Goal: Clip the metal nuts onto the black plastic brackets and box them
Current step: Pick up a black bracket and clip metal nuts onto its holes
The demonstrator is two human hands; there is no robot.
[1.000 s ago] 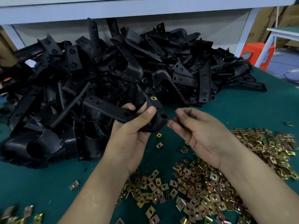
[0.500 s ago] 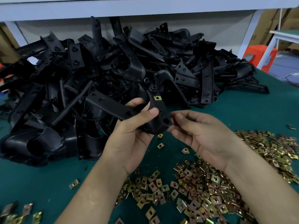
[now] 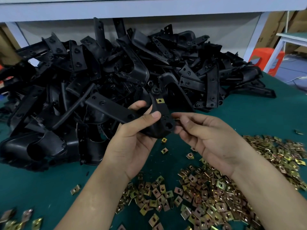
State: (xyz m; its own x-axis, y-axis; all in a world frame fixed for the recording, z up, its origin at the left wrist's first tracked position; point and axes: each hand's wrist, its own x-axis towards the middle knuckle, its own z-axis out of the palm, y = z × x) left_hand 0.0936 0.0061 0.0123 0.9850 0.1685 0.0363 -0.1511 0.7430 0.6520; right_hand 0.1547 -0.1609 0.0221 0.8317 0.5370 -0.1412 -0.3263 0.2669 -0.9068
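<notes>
Green felt desk (image 3: 240, 117) under everything, soft and matte. Across the far side sprawls your heap of black brackets (image 3: 129, 68): moulded plastic, dull sheen, flat straps with round holes and curved hollow shells, tangled every which way. Near you and to the right lies the scatter of metal nuts (image 3: 216, 201), small square brass-coloured clips with a hole in the middle, piled thick, with a few strays towards the left.

Now your hands. Your left hand (image 3: 132, 146) is palm up with its grip clamped on one bracket (image 3: 108, 108), thumb pressed over the strap and fingers wrapped behind. The bracket is raised off the desk, in front of the heap. Its long axis runs from far left down to near right: the flat strap points up and left, and the bulky moulded end, with a round hole, faces your right hand (image 3: 211, 143).

That right hand's grip is nearly closed, thumb and forefinger pinched together right at the bracket's moulded end. A sliver of brass shows in the pinch, a second nut (image 3: 177, 119), too small to read further.

One clipped nut (image 3: 160, 101) already sits on the bracket's upper edge, flat face towards you.
</notes>
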